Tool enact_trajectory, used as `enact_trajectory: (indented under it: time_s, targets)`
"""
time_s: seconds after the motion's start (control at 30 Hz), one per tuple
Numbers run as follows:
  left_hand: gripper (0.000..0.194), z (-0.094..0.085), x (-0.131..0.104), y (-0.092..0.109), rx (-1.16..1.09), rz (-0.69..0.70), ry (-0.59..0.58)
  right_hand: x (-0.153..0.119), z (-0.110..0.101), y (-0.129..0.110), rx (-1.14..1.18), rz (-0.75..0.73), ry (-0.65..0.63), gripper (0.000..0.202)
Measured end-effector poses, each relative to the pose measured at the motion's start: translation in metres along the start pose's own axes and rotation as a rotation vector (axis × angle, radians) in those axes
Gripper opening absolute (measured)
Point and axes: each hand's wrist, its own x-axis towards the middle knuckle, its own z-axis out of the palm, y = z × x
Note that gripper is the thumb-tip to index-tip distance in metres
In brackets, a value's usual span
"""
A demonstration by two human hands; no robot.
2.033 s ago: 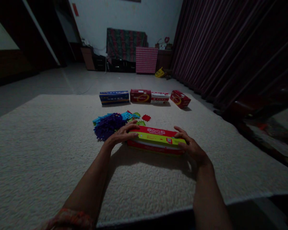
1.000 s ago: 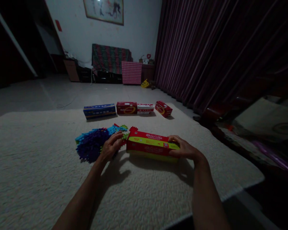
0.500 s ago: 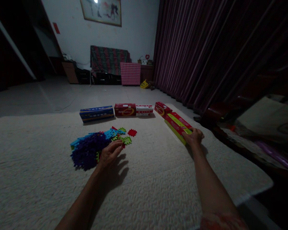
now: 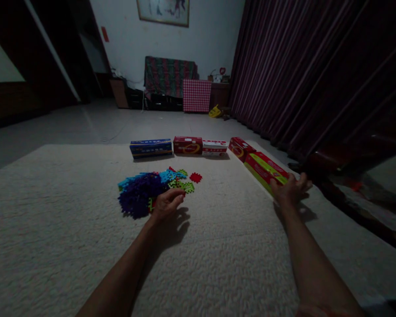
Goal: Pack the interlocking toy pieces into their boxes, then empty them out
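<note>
My left hand (image 4: 166, 203) hovers low over the blanket at the right edge of a pile of toothed plastic pieces. Its fingers are curved, with thumb and fingers apart, and I make out nothing held. Dark blue pieces (image 4: 140, 193) make up most of the pile; light blue (image 4: 169, 176), green (image 4: 187, 187) and red ones lie around them. A single red piece (image 4: 196, 178) lies beyond my left fingertips. My right hand (image 4: 290, 189) is at the near end of a red and yellow-green box (image 4: 264, 167), fingers spread, thumb side against it.
Farther off on the pale quilted blanket (image 4: 218, 273) stand a blue box (image 4: 151, 149), a dark red box (image 4: 188, 145) and a white-and-red box (image 4: 214, 148) in a row. Another red box (image 4: 240, 149) meets the yellow-green one. Purple curtains (image 4: 284, 79) hang at right.
The view has shifted, so everything sits farther right. My right hand's fingers have spread from the box end. My left hand's fingers have curled more beside the pile.
</note>
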Motion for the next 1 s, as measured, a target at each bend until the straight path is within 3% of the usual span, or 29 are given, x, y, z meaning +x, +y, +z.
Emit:
enact_trajectory:
  time_s: [0.1, 0.23, 0.33, 0.47, 0.57, 0.63, 0.8, 1.0]
  targets:
    - [0.032, 0.001, 0.000, 0.004, 0.027, -0.019, 0.055, -0.028, 0.008, -0.037, 0.120, -0.217, -0.024, 0.052]
    - [0.029, -0.014, 0.004, 0.012, 0.178, 0.016, 0.304, -0.089, 0.041, -0.106, 0.463, -0.407, -0.430, 0.049]
    - [0.028, -0.048, 0.008, 0.015, 0.313, 0.063, 0.560, -0.126, 0.068, -0.151, 0.591, -0.417, -0.642, 0.054]
    - [0.027, -0.106, 0.014, 0.005, 0.445, -0.029, 0.815, -0.135, 0.094, -0.187, 0.551, -0.332, -0.702, 0.056]
    - [0.026, -0.139, 0.021, -0.013, 0.466, -0.215, 0.793, -0.128, 0.108, -0.205, 0.401, -0.259, -0.736, 0.059]
    - [0.033, -0.151, 0.026, -0.027, 0.465, -0.322, 0.718, -0.127, 0.115, -0.216, 0.302, -0.251, -0.758, 0.062]
    - [0.053, -0.153, 0.031, -0.058, 0.416, -0.385, 0.560, -0.137, 0.126, -0.247, 0.288, -0.334, -0.820, 0.056]
    - [0.045, -0.154, 0.037, -0.073, 0.345, -0.341, 0.597, -0.150, 0.127, -0.266, 0.514, -0.407, -0.942, 0.042]
